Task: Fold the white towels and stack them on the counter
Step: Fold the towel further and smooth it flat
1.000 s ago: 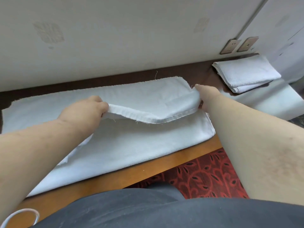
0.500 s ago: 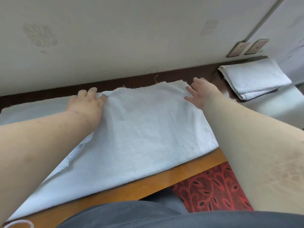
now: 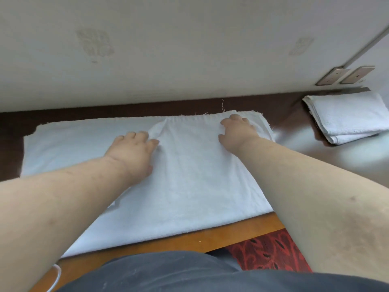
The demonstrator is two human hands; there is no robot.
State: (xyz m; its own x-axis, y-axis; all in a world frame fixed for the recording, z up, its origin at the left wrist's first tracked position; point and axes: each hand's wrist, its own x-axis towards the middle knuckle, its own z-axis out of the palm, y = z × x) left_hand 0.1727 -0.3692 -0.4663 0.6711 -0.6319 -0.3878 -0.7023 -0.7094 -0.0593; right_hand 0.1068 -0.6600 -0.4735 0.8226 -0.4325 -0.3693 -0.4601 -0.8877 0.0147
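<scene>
A large white towel (image 3: 189,182) lies flat across the dark counter (image 3: 290,114), its right half doubled over with the folded layer's edge along the back. My left hand (image 3: 132,150) presses flat on the towel near the middle, at the left border of the folded layer. Close to the far right corner of the fold, my right hand (image 3: 237,133) rests on the cloth with its fingers spread. A folded white towel (image 3: 347,116) sits apart at the right end of the counter.
The wall rises directly behind the counter, with two wall sockets (image 3: 345,75) above the folded towel. The counter's orange wooden front edge (image 3: 210,239) runs below the towel. Red patterned carpet (image 3: 267,251) shows beneath it.
Both hands carried the towel's near edge over to the back, let it go, and now lie flat on the doubled layer. The camera has shifted, so the folded towel sits farther right.
</scene>
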